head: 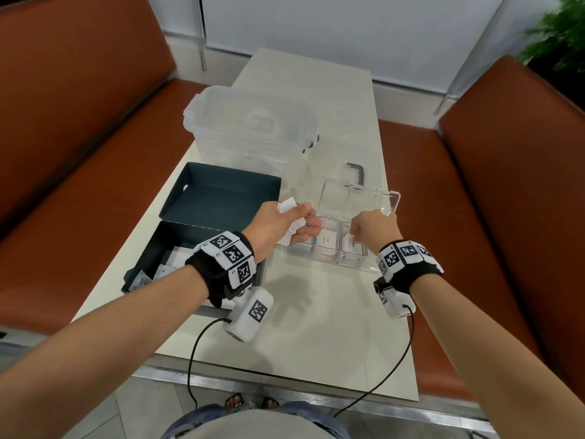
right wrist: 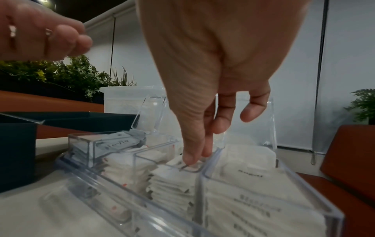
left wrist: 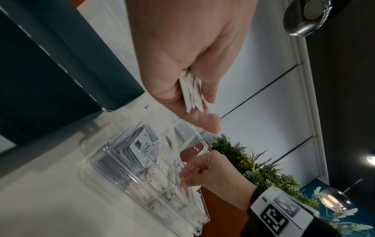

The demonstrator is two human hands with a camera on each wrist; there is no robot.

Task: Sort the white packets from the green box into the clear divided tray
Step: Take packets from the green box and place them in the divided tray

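Observation:
Over the left end of the clear divided tray (head: 329, 267), my left hand (head: 302, 224) holds a small bunch of white packets (head: 288, 205); the left wrist view shows them pinched between thumb and fingers (left wrist: 192, 94). My right hand (head: 356, 237) reaches down into a middle compartment. There its thumb and forefinger (right wrist: 192, 158) pinch a white packet (right wrist: 182, 167) on top of a stack. The tray (right wrist: 142, 208) holds stacks of packets in several compartments, and its clear lid (head: 367, 199) stands open behind. The dark green box (head: 221, 201) lies open at the left, more packets (head: 164, 269) inside.
A large clear lidded container (head: 250, 128) stands behind the box and the tray. Orange benches (head: 79, 153) flank the narrow pale table (head: 316, 327) on both sides. Cables hang from both wrist cameras over the table's near edge. A plant (head: 557, 36) is at the far right.

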